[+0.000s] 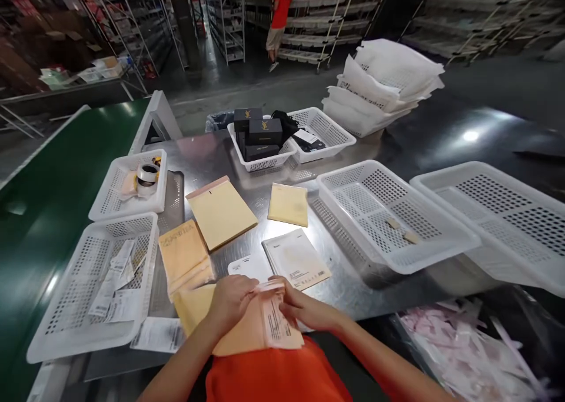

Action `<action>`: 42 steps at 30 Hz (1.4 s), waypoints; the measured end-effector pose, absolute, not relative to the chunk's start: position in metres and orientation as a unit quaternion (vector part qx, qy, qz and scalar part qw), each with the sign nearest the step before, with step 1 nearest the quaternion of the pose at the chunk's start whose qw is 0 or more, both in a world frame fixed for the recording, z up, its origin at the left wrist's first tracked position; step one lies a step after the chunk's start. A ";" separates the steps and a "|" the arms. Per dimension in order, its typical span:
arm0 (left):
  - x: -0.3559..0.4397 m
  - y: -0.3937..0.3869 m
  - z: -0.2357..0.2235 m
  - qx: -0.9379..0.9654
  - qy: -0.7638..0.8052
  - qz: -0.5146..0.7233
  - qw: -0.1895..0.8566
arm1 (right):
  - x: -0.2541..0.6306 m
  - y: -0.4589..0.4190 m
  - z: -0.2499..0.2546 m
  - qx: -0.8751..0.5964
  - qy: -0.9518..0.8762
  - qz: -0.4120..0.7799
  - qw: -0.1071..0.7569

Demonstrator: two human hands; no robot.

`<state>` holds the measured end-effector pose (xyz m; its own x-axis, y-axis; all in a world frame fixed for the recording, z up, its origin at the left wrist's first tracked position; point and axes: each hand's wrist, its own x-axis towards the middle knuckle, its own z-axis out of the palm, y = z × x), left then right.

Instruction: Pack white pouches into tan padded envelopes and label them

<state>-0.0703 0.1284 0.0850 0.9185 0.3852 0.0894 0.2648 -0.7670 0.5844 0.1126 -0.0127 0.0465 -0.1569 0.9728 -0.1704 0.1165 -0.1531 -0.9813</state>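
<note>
My left hand (233, 301) and my right hand (299, 305) are both closed on the upper edge of a peach-coloured plastic bag (249, 336), which has printed text on its right side. They pinch it side by side, close to my body. Under my left forearm, a yellow envelope (190, 308) sticks out. A stack of peach plastic bags (184, 252) lies left of my hands. Just beyond them are a white card (251, 268) and a whitish printed notebook or pad (298, 258). Farther off lie a large yellow envelope (222, 212) and a smaller one (288, 204).
White baskets hold label slips (115, 281), tape rolls (148, 175) and black boxes (263, 132). Two more baskets (392, 213) stand at right; stacked baskets (379, 90) are behind. A green conveyor (75, 172) runs left. Pink scraps (463, 355) lie low right. A person (280, 13) is by shelves.
</note>
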 end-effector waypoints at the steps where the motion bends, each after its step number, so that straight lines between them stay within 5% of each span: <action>1: -0.069 0.128 0.086 0.944 0.160 0.102 0.270 | 0.106 -0.014 0.044 -0.511 -0.528 0.545 0.403; 7: -0.070 0.140 0.098 0.964 0.087 0.132 0.215 | 0.083 -0.022 0.046 -0.515 -0.437 0.561 0.478; 13: -0.070 0.137 0.099 0.970 0.056 0.203 0.125 | 0.086 -0.020 0.071 -0.519 -0.517 0.509 0.452; 18: -0.050 0.112 0.102 0.960 0.018 0.244 0.138 | 0.066 -0.018 0.057 -0.550 -0.531 0.482 0.428; 23: -0.050 0.115 0.129 0.946 0.029 0.276 0.166 | 0.086 -0.015 0.060 -0.537 -0.516 0.446 0.497; 29: -0.055 0.110 0.132 0.895 0.109 0.299 0.313 | 0.105 -0.009 0.051 -0.501 -0.423 0.573 0.491; 36: -0.055 0.105 0.127 0.922 0.139 0.264 0.245 | 0.086 -0.001 0.029 -0.565 -0.380 0.548 0.486; 42: -0.066 0.107 0.138 0.903 0.162 0.272 0.289 | 0.102 0.005 0.038 -0.592 -0.363 0.540 0.475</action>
<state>-0.0657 0.1072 0.1384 0.7994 0.4494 0.3988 0.1345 -0.7808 0.6101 0.1016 0.0051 0.0379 0.1535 0.9432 -0.2946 -0.0828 -0.2848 -0.9550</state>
